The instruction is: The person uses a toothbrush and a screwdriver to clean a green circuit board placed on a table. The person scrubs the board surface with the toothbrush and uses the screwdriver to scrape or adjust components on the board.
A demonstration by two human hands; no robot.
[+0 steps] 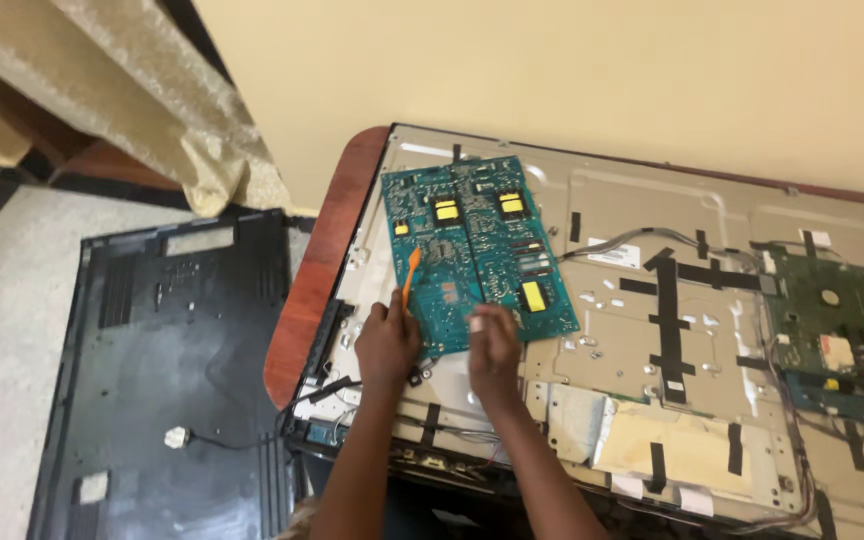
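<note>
A teal circuit board (477,250) with yellow parts lies on the metal back panel (632,330) of an opened flat screen. My left hand (387,345) rests at the board's near left corner and grips an orange pry tool (410,275), whose tip lies against the board's left side. My right hand (494,350) sits at the board's near edge, fingers curled onto it. Whether the board is lifted off the panel cannot be told.
A green board (837,330) with cables sits at the panel's right. Black tape strips and grey wires cross the panel. The screen lies on a reddish-brown table (322,270). The black plastic back cover (167,370) lies on the floor at left. A gold cloth (162,100) hangs at the upper left.
</note>
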